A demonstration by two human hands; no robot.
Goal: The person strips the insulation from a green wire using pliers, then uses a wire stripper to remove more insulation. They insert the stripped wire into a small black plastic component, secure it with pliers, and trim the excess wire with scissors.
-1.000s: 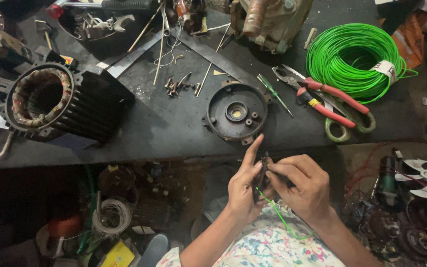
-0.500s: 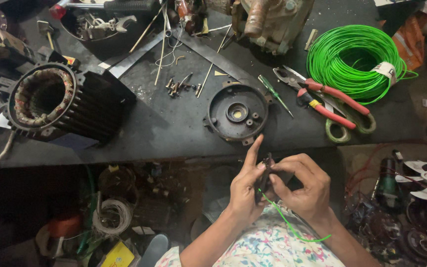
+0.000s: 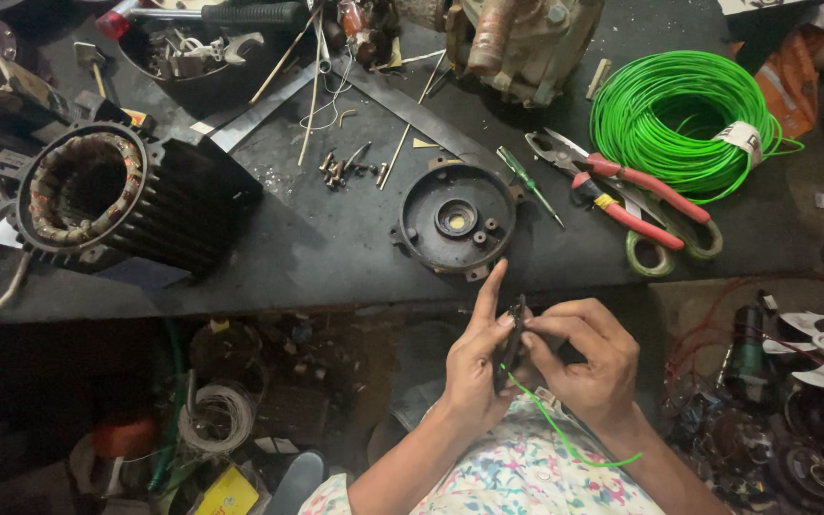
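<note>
Black and oil-stained, the workbench fills the upper part of the view, and the biggest thing on it is a finned motor housing lying on its side at the left, its copper windings showing in the open end. At the upper right lies a thick coil of green wire, and just below it red-handled pliers and scissors with green loops rest touching each other. Near the middle of the bench, close to its front edge, sits a round dark motor end cover, with a small green-handled screwdriver just beside it and a scatter of loose screws up to its left. Below the bench edge, over the lap, the two hands meet. The left hand is closed around a small dark part, its index finger pointing up, and the right hand pinches the same part from the other side with thumb and fingertips. A thin green wire strand trails down from the part across the flowered clothing.
</note>
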